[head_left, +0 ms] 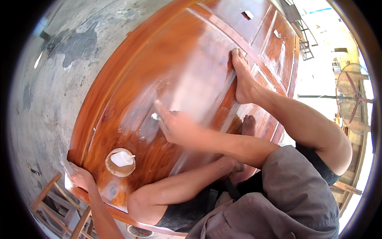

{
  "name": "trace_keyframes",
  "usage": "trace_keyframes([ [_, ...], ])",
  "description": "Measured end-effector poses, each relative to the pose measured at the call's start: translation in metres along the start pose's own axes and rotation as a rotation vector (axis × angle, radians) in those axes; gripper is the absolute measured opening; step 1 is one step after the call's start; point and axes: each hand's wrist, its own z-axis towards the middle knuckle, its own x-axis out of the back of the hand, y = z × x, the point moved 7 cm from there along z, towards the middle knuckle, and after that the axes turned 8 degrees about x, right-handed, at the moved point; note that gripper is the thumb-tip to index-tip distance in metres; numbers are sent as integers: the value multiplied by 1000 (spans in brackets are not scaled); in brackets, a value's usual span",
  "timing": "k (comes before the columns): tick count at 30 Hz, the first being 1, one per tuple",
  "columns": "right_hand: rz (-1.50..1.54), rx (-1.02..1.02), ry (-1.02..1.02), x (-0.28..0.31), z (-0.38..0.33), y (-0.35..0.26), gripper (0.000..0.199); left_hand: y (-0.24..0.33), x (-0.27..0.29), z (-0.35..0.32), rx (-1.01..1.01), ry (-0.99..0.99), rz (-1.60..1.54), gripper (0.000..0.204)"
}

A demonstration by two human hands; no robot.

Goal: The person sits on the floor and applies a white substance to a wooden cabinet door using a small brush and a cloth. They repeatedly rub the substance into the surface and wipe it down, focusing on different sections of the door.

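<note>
My right hand [178, 126], blurred by motion, is low over a glossy orange-brown wooden panel [155, 38] streaked with white film. A small white wad [155, 116] shows at its fingers; whether it is cloth or paste is unclear. At the panel's near left corner, my left hand [82, 178] is closed around a thin white sheet [68, 172] by the edge. Between the hands, a round tan bowl [109, 164] rests on the wood, holding white paste [122, 159] and a short pale stick.
My bare foot [243, 75] and bent legs rest on the panel. Further off lie a torn white scrap [277, 34] and a dark-and-white piece [247, 15]. Wooden frames [59, 211] stand by the lower left corner. A fan [356, 97] is at right; concrete floor [55, 87] lies left.
</note>
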Motion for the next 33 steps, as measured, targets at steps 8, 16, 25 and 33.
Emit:
trace_keyframes([
  [8, -266, -530, 157, 64, -50, 153, 77, -5, -3, 9, 60, -54, 80, 68],
  [16, -272, -499, 167, 87, -51, 186, 70, -29, -16, 16, -4, 12, 58, 62],
  [25, -109, -553, 233, 74, -50, 174, 74, -38, -15, 20, -2, 40, 67, 64],
  [33, -175, -597, 215, 116, -52, 201, 49, -8, -9, 10, -53, 18, -1, 65],
])
